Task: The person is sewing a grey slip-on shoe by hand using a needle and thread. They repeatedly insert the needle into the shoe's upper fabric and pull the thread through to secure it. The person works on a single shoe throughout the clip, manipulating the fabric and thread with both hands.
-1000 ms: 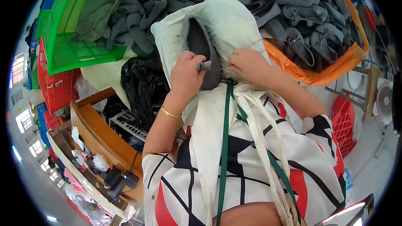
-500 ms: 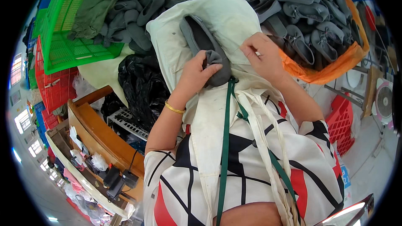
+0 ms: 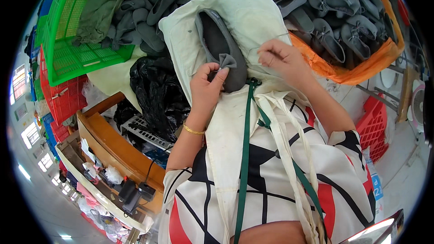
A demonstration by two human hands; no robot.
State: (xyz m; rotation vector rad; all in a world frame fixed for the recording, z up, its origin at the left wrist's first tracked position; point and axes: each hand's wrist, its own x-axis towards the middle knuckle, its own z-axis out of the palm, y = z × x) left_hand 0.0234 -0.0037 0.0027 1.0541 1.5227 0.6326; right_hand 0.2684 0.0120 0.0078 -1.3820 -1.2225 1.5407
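A grey flat shoe (image 3: 237,73) lies on the cream apron cloth (image 3: 257,16) over my lap, its toe toward me and its opening facing up. My left hand (image 3: 208,86) pinches a small grey fabric bow (image 3: 228,61) between thumb and forefinger, at the front edge of the shoe's opening. To the right of the shoe, my right hand (image 3: 284,61) hovers apart from it, fingertips drawn together. Whatever those fingertips hold, if anything, is too small and blurred to make out.
Many grey shoes with bows (image 3: 332,38) fill an orange sack (image 3: 368,73) at the far right. More grey shoes (image 3: 149,36) lie at the far left beside a green plastic crate (image 3: 92,61). A black plastic bag (image 3: 156,88) and a wooden drawer unit (image 3: 110,138) stand left.
My left thumb and fingers have shifted lower, and the bow now shows spread flat on the shoe front. My right hand has turned slightly, staying right of the shoe.
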